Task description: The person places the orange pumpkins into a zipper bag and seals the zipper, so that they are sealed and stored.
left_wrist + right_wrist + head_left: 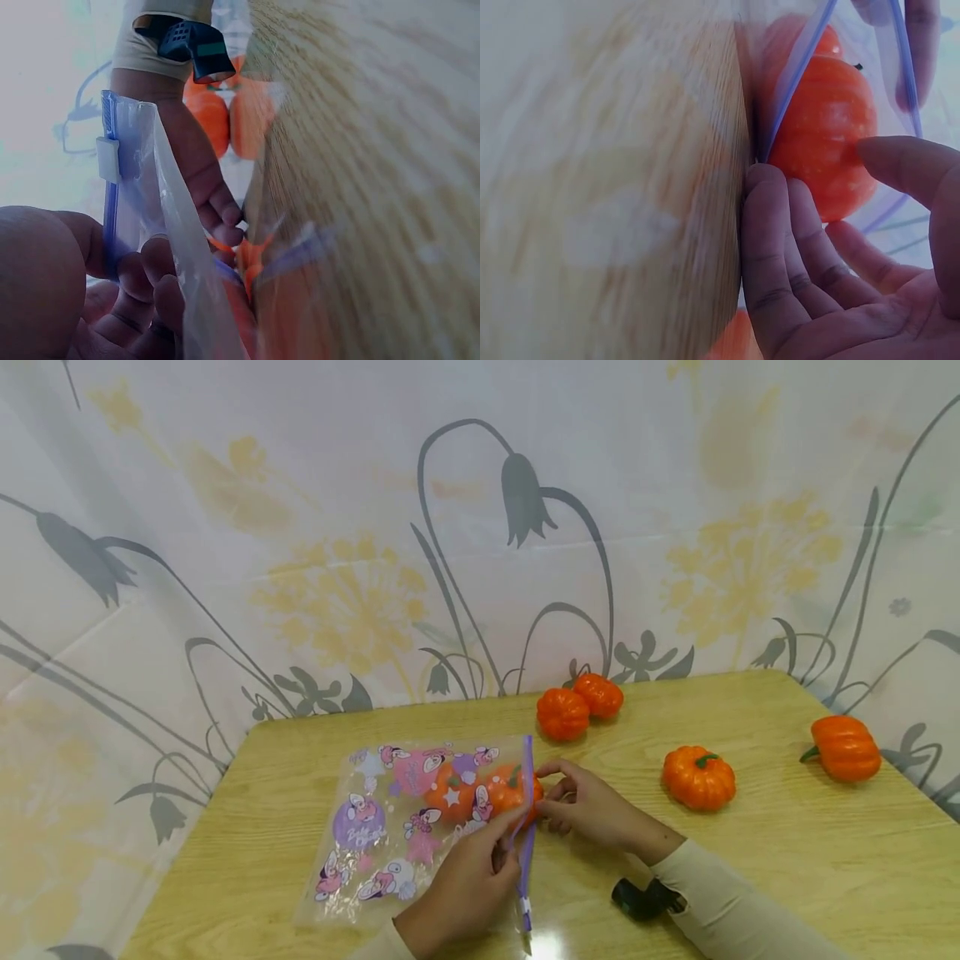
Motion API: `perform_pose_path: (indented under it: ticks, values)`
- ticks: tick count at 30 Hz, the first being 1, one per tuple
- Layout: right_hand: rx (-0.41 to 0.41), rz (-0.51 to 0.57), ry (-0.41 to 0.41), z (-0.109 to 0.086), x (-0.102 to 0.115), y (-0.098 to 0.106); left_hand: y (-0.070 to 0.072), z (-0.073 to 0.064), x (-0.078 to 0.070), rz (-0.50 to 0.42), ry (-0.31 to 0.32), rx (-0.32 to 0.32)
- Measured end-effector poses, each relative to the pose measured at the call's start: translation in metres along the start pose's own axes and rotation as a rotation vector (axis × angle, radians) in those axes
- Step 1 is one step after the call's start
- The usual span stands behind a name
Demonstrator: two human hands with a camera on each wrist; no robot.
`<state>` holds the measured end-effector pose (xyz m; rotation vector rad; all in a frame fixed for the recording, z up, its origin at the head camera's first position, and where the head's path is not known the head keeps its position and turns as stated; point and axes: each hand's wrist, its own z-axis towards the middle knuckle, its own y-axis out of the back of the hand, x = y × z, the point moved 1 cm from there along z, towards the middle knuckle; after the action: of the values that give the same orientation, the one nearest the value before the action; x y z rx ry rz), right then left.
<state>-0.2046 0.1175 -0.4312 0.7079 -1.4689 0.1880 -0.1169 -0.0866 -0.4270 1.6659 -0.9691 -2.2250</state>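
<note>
Even head-view light, glare on tabletop [600, 935], dimmer bluish wrist views, blurred foregrounds

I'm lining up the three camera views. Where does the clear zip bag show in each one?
Head: the zip bag is below and left of center.
Left wrist: the zip bag runs from upper left to lower middle.
Right wrist: the zip bag is at upper right, open around a pumpkin.
Shared landmark: its purple zip edge.

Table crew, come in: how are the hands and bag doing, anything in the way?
Left hand grips clear bag near its opening. Right hand touches front pumpkin there. Second pumpkin deeper inside; four loose pumpkins outside. Nothing visibly blocking.
</note>
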Motion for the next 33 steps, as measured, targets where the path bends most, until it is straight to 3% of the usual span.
perform_pose_path:
  ticks: [13,22,27,33]
  values:
    - [0.044,0.088,-0.033,0.0004,-0.0027,-0.0024,-0.0007,-0.0028,0.0015,-0.013,0.043,0.036]
    - [0.077,0.142,-0.038,-0.0001,0.0002,-0.0003,0.0001,-0.0007,0.0022,-0.015,0.023,0.054]
    - [0.083,0.178,-0.028,0.0013,0.0011,-0.0003,-0.0002,0.0020,0.0032,-0.008,0.017,0.054]
    - [0.114,0.153,0.006,0.0011,-0.0004,-0.0015,-0.0027,0.0013,0.0037,0.009,0.054,0.038]
